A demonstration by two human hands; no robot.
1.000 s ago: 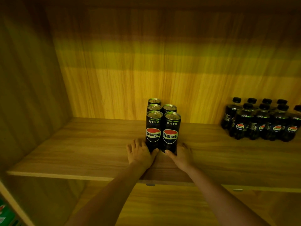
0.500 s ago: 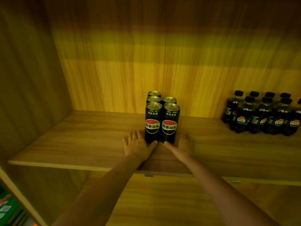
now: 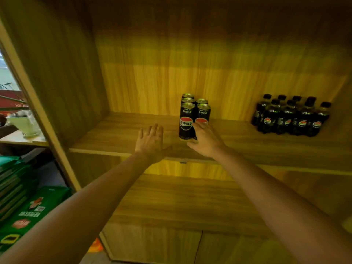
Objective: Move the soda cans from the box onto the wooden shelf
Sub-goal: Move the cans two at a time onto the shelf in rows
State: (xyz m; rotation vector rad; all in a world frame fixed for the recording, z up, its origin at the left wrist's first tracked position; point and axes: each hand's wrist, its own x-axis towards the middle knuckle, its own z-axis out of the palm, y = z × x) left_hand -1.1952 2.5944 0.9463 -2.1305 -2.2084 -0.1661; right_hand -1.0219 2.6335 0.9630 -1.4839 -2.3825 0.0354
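Several black soda cans (image 3: 187, 119) with red-and-blue logos stand upright in a tight cluster on the wooden shelf (image 3: 118, 138), near its middle. My left hand (image 3: 151, 141) hovers open over the shelf's front edge, left of the cans and apart from them, holding nothing. My right hand (image 3: 204, 140) is in front of the right front can, fingers spread and covering its lower half; it grips nothing. The box is not in view.
A pack of small black soda bottles (image 3: 289, 117) stands at the shelf's right. A lower wooden shelf (image 3: 181, 202) lies beneath. Left of the cabinet's side panel (image 3: 57, 92) are stacked green packages (image 3: 24, 212) and a pale green tub (image 3: 22, 124).
Both hands have drawn back from the base of the cans toward the shelf's front edge, the left one moving away to the left. The camera has swung left and down.
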